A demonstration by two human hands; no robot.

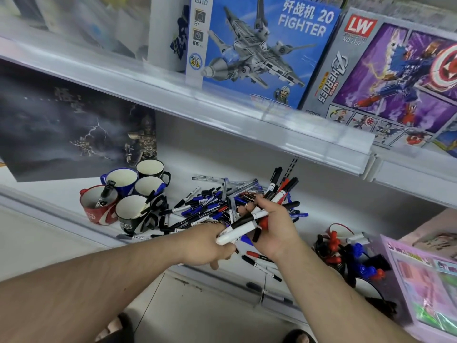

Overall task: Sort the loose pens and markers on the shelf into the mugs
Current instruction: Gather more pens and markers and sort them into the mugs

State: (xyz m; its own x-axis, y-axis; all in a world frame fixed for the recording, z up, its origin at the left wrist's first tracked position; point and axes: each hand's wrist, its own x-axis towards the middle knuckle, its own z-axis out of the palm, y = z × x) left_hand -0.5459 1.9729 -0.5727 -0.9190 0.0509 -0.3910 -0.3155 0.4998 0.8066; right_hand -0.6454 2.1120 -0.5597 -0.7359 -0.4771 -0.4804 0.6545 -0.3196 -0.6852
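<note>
The shelf [74, 199] carries five mugs [128, 196] at left and the pen pile [217, 206] beside them. Over the pile, the right hand [274, 229] grips a marker bundle [274, 201] pointing up-right; the left hand [210, 243], nearer the mugs, grips a white marker [237, 231].

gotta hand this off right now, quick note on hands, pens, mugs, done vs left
Left hand: grips a white marker.
Right hand: grips a bundle of markers, red and black caps.
Pile of pens lies loose on the shelf, right of five mugs.
Done: red mug holds one black marker; two other mugs hold a pen or so.
Left: nearly the whole pile, plus both handfuls.
</note>
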